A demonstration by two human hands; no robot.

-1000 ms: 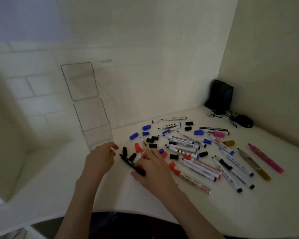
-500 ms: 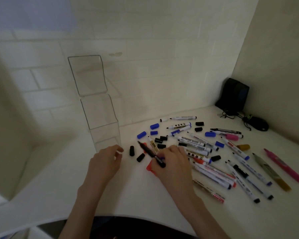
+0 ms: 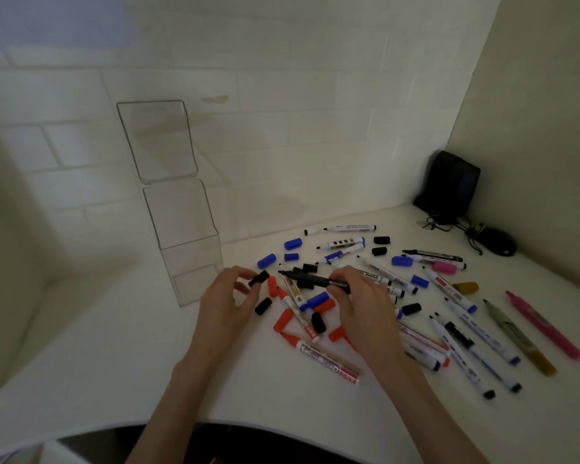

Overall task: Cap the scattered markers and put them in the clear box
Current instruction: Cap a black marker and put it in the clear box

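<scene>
Both hands hover over the desk (image 3: 141,366): the left hand (image 3: 226,304) pinches a black cap (image 3: 259,278), the right hand (image 3: 362,309) grips an uncapped black marker (image 3: 312,279), tip toward the cap. Other markers (image 3: 459,356) lie scattered right of the clear box (image 3: 178,209).

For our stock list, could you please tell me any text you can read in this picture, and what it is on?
"MARKER": on the white marker just past the right hand; the word before it is cut off.
Red marker nearest the camera: large label, possibly "White Board", too blurred to be sure.
All other marker labels: too small or blurred.
</scene>
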